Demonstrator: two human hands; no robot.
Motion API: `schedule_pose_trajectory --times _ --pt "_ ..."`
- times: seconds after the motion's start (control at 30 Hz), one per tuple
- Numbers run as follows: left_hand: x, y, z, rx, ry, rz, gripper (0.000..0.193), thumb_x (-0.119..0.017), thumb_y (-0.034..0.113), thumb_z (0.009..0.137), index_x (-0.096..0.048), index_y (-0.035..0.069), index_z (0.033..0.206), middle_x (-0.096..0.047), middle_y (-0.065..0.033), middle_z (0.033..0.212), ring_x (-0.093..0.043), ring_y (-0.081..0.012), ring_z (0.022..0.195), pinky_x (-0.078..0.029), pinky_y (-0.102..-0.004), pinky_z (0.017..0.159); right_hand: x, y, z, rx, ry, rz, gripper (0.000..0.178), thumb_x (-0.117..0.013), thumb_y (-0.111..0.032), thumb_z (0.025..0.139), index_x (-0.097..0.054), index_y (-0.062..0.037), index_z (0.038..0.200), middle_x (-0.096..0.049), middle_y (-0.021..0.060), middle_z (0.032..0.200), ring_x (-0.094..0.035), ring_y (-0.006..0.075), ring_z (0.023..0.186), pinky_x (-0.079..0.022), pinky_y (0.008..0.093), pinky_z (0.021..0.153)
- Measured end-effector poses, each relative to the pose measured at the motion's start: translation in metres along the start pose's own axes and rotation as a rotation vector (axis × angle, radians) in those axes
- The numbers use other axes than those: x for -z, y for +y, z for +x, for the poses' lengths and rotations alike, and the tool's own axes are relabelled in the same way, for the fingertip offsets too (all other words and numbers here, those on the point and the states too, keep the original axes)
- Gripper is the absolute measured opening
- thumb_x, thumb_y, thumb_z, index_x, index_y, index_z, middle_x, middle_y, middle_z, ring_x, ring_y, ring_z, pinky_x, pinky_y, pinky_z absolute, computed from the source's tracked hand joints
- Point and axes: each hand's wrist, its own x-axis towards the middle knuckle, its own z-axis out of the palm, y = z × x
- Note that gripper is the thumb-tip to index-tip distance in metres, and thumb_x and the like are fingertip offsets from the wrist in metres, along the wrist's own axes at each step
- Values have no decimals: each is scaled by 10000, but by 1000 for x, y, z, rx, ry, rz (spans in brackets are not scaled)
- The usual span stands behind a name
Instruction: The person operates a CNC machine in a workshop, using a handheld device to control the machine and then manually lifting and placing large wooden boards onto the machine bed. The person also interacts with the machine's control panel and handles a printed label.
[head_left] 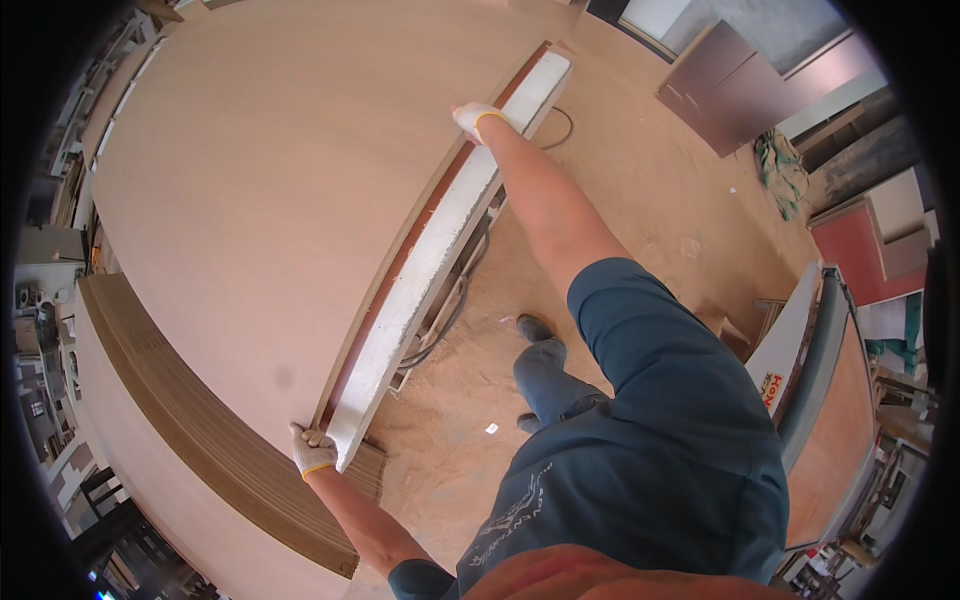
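A large flat tan board (pixel 260 180) fills the upper left, its long edge running along a bench with a white top strip (pixel 430 250). A reddish-brown strip shows between the board's edge and the white one. My left hand (pixel 315 450), in a pale knitted glove, is closed on the board's near corner. Farther up the same edge, my right hand (pixel 476 122), gloved the same way, grips the board with its thumb or fingers over the top. The undersides of both grips are hidden.
A thick stack of boards (pixel 200 400) stands at the lower left. Under the bench hangs a dark cable (pixel 450 320). Dusty floor (pixel 500 400) lies by my feet. Dark panels (pixel 725 85) lean at the upper right; a grey-edged machine or cart (pixel 820 370) stands at the right.
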Motion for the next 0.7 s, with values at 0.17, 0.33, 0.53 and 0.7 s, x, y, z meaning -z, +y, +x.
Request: schedule_pose_trajectory --times 0.17,0.33,0.53,0.7 --pt "18 1 13 -18 -168 43 515 -533 615 1025 -664 121 962 -621 21 656 -511 -101 504 -381 -251 411 -11 22 44 131 105 -53 600 -478 -572 1035 -627 -82 1348 -699 122 1066 -644 213 916 -551 389 792" --pt "12 -32 15 -261 -119 130 378 -599 494 1027 -670 123 1001 -674 -40 857 -527 -126 614 -436 -300 511 -19 48 101 297 -157 17 628 -468 -555 1028 -622 -69 1395 -675 109 1330 -622 290 1194 -465 458 1056" --pt "76 -169 -91 -577 -129 996 605 -549 633 986 -719 52 995 -716 -109 905 -672 -272 764 -536 -423 690 -44 46 37 374 -99 468 314 -603 -377 1007 -673 -75 955 -628 21 750 -615 226 665 -495 410 583" --pt "247 -199 -127 -200 -55 1637 601 -591 568 938 -713 81 1269 -713 -220 1239 -675 -377 1179 -514 -462 1012 -225 30 -177 875 -187 13 274 -597 -242 981 -611 18 896 -638 100 772 -615 279 721 -483 443 656"
